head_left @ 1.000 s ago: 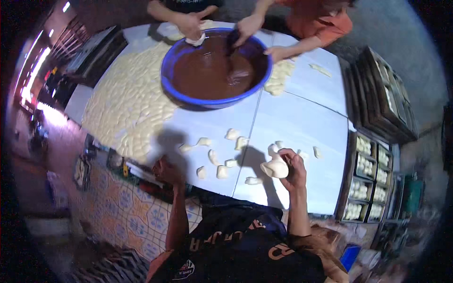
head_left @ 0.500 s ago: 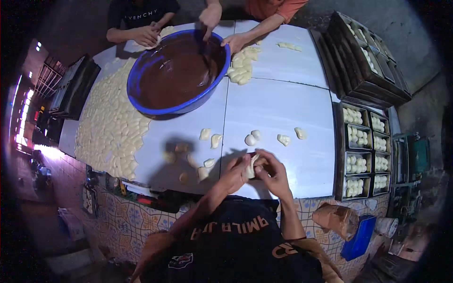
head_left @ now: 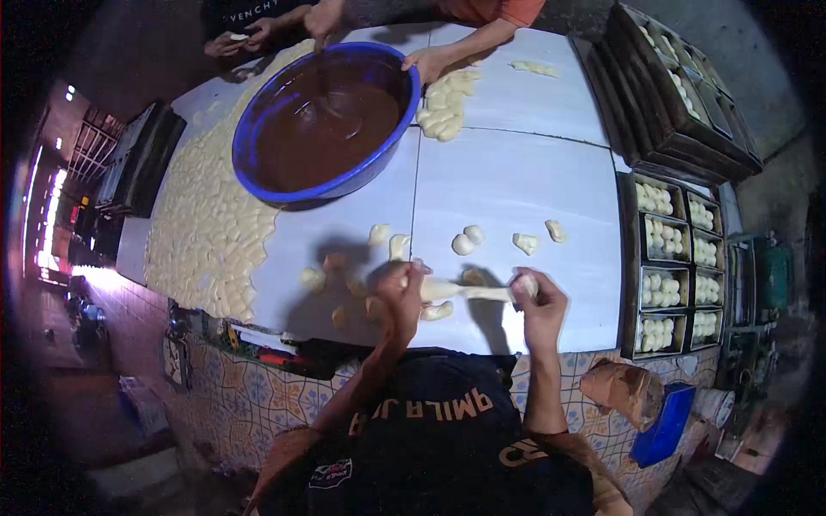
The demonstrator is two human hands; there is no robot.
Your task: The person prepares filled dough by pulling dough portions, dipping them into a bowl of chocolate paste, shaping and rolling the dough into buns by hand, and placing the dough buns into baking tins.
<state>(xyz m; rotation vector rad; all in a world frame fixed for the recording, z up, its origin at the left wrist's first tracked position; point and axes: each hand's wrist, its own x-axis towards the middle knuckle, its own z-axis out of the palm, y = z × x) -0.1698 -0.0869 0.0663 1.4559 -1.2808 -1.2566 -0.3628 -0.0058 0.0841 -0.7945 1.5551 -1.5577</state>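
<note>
A strip of pale dough point(head_left: 483, 293) is stretched between my two hands above the white table point(head_left: 525, 181). My left hand point(head_left: 403, 288) is closed on its left end, and my right hand point(head_left: 539, 299) pinches the right end. Under the strip lies a dough piece point(head_left: 436, 311), close to my left hand. Two round dough balls point(head_left: 465, 244) touch each other just beyond my hands. To their right are two flattened dough pieces point(head_left: 526, 244), point(head_left: 556, 230). More loose pieces rest in shadow left of my left hand.
A blue basin point(head_left: 379, 163) of brown filling stands at the far left, a person's hand point(head_left: 428, 62) on its rim. Many dough pieces point(head_left: 206, 232) cover the table's left. Tins of dough balls point(head_left: 661, 288) line the right edge, below stacked dark trays point(head_left: 680, 120).
My hands have moved apart, drawing the dough from a folded piece into a long strip. Across the table, one person has lifted a dough piece, and another's hand has shifted left over the basin.
</note>
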